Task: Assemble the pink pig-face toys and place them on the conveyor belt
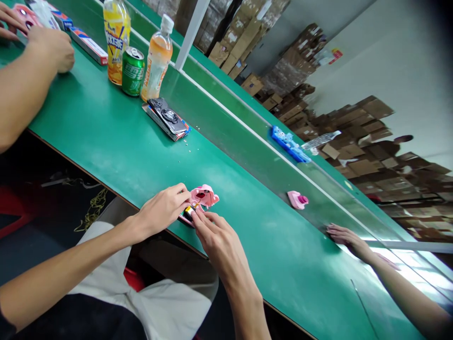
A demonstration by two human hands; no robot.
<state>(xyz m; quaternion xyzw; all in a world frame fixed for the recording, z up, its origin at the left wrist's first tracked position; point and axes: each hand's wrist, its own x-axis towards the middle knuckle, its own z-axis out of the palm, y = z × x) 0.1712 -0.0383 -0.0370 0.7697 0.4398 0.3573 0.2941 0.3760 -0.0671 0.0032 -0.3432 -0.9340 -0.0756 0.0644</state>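
Pinching pink plastic pig-shaped casing [204,196] near edge of green workbench [269,255]: left hand [161,210] closed on it, seemingly steadying it; right hand [215,241] fingertips on small black-and-yellow part [189,212], firmness of grip unclear.

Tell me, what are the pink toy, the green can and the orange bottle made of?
The pink toy looks like molded plastic, smooth with a soft shine. The green can seems to be thin metal, probably aluminium, glossy and printed, with a silvery top. The orange bottle looks like clear plastic, because the orange drink shows through it.
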